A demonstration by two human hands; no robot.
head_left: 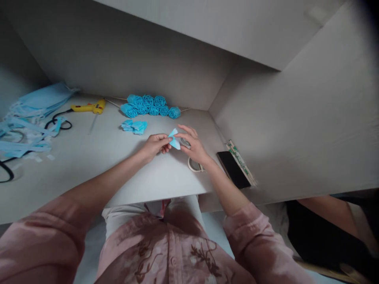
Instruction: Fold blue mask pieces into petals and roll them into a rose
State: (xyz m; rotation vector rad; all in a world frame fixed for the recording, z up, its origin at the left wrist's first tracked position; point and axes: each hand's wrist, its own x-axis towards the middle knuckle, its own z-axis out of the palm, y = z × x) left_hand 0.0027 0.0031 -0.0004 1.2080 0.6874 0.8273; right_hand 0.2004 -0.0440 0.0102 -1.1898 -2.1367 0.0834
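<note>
Above the desk, my left hand [156, 146] pinches a small folded piece of light-blue mask fabric [174, 142] between thumb and fingers. My right hand [192, 144] meets the same piece from the other side, index finger and thumb at its edges, the other fingers raised. Beneath the right hand lie what look like scissors with pale handles [194, 165], partly hidden. Behind my hands sits a small stack of cut blue fabric pieces [134, 126]. Farther back, several blue fabric roses [148, 105] lie in rows, some with thin sticks.
At the left are a yellow glue gun [89, 107] with a black cord, a pile of blue face masks [44, 99] and fabric scraps [26, 136]. A black phone [233, 169] and wrapped sticks [241, 161] lie by the right panel. Another person's arm [331, 215] shows at lower right.
</note>
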